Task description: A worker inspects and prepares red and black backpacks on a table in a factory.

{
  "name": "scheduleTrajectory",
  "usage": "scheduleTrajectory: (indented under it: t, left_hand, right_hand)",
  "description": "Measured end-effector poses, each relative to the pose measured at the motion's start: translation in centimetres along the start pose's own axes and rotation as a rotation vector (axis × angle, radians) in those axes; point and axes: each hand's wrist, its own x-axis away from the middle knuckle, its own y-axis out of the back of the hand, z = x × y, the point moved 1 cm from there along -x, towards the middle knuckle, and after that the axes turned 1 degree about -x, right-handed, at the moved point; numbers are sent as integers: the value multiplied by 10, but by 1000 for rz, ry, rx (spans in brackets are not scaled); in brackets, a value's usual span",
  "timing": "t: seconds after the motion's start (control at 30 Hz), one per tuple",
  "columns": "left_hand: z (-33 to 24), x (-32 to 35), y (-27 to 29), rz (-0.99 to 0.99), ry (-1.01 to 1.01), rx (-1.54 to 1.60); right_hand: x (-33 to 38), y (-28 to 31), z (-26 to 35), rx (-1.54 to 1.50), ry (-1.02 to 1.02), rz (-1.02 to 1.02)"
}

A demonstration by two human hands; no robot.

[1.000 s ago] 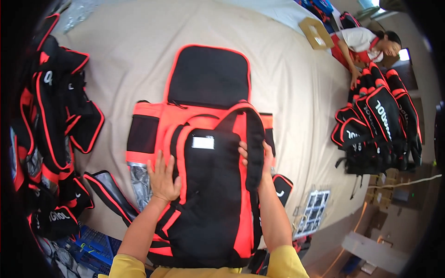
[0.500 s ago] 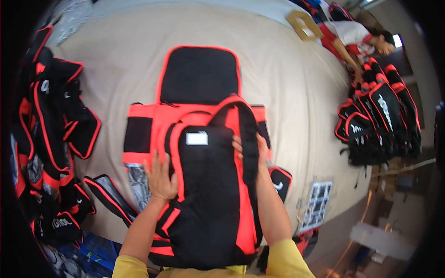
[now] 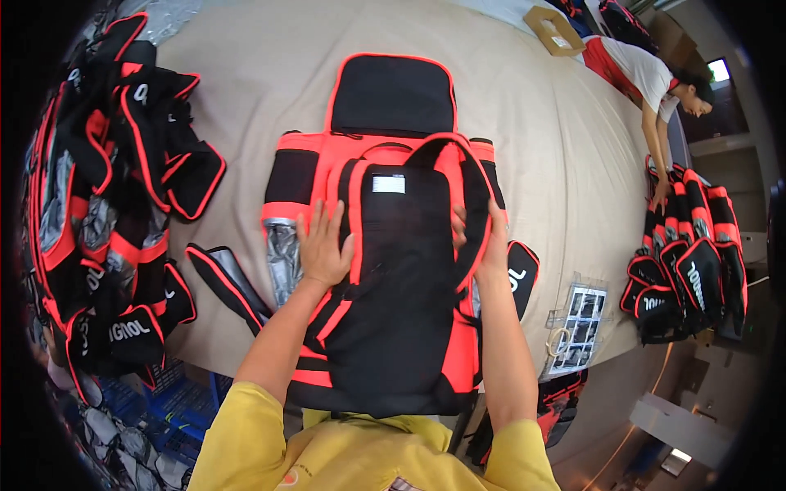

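Hands: left hand [image 3: 323, 245] lies flat, fingers spread, on the left front edge of the black-and-orange backpack [image 3: 401, 278]; right hand [image 3: 487, 237] grips the bag's right rim, thumb curled over the orange piping. The two are well apart, one at each flank.
Backpack: lies lengthwise on the beige table [image 3: 246, 123], its lower end hanging over the near edge against the person's yellow shirt [image 3: 360, 450]. A small grey label [image 3: 388, 183] sits high on the front panel.
Beneath: a wider orange panel with black side pockets [image 3: 299, 176] spreads under the bag, topped by a black padded flap [image 3: 393, 94].
Doing it well: judging from the grip, the front is being squared over the panel below. Even pressure from both sides, with the flat palm pinning while the gripping side pulls, should keep the piping from creasing.
Beside the bag: a black strap piece with an orange edge [image 3: 225, 282] to the left; a clear sleeve of printed cards [image 3: 577, 327] to the right.
Left margin: heap of black-and-orange pieces [image 3: 106, 204].
Right margin: row of finished bags [image 3: 688, 270], where another person in a white top [image 3: 647, 74] leans in.
Far end: small cardboard box [image 3: 555, 31].
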Motion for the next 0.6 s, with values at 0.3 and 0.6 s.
scheduleTrajectory:
  t: [0.3,0.6]
  left_hand:
    - [-33,30,105,449,793,1371]
    - [19,86,162,281,874,2213]
  right_hand:
    - [194,-9,16,383,-126,57]
    - [217,22,3,356,-34,-55]
